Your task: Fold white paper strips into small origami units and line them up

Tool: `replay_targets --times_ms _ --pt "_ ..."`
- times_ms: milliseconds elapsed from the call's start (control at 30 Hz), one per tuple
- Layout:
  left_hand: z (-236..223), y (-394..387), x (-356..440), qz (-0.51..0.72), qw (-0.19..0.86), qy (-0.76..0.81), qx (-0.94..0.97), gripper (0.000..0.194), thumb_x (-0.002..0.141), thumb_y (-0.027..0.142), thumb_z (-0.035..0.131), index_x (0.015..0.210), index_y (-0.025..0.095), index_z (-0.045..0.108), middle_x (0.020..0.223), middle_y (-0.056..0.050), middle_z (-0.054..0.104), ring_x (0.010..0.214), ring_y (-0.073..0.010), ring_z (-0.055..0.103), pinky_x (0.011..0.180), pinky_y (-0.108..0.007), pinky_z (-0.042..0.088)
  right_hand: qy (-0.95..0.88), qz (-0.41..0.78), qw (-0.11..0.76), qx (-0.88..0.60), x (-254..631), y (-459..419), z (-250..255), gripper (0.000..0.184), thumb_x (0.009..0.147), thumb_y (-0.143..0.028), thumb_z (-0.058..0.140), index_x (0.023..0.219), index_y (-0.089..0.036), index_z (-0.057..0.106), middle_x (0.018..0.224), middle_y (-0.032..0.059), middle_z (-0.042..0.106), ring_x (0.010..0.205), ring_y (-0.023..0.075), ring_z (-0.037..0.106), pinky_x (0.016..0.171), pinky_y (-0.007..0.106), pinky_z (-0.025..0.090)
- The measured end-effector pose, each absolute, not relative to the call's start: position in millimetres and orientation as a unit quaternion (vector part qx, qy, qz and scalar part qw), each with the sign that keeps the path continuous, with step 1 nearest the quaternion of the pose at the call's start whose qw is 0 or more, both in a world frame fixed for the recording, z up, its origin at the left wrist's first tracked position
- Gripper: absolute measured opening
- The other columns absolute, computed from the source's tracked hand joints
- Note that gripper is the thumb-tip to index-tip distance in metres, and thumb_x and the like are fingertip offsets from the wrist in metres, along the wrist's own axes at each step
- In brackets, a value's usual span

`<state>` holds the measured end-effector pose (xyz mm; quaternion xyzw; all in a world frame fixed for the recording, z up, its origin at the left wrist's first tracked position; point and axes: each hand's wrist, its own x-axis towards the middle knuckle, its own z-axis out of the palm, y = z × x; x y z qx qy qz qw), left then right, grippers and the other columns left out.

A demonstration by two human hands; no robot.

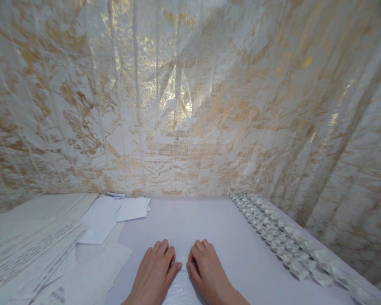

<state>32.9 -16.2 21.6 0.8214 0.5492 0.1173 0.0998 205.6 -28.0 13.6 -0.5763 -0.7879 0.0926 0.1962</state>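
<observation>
A small white piece of paper (pixel 183 263) lies low in the middle of the view, between my two hands. My left hand (pixel 155 271) is at its left side, fingers curled and thumb stretched toward the paper. On the other side my right hand (pixel 208 269) is closed, with its thumb and bent fingertips at the paper's right edge. Most of the paper is hidden under the fingers, so its folds cannot be made out. Both hands rest low on the white tabletop (pixel 190 220).
Printed sheets (pixel 28 254) spread over the left side, with blank white paper (pixel 101 218) and a small stack of white paper pieces (pixel 133 209) behind them. Rows of small folded paper pieces (pixel 282 237) line the right edge. A gold-patterned curtain (pixel 178 106) hangs behind the table.
</observation>
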Motion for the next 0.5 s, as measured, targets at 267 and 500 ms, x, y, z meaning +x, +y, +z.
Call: replay_targets --times_ms 267,500 --pt "20.1 -18.1 35.0 0.140 0.095 0.554 0.815 0.019 0.097 0.023 0.047 0.095 0.019 0.065 0.103 -0.009 0.065 0.100 -0.0298 0.057 0.086 -0.043 0.039 -0.787 0.089 0.222 -0.568 207.8 -24.4 8.4 0.016 0.087 -0.003 0.061 0.086 -0.019 0.061 0.095 0.0032 0.066 0.093 0.0236 0.055 0.085 0.036 0.038" --pt "15.4 -21.2 36.2 0.180 0.097 0.549 0.810 0.015 0.094 0.020 0.046 0.094 0.020 0.061 0.099 -0.007 0.063 0.096 -0.0285 0.056 0.084 -0.042 0.037 -0.754 0.145 0.267 -0.583 205.0 -28.6 14.3 0.015 0.082 -0.012 0.072 0.088 -0.021 0.060 0.094 0.0021 0.065 0.095 0.0244 0.055 0.088 0.036 0.037"
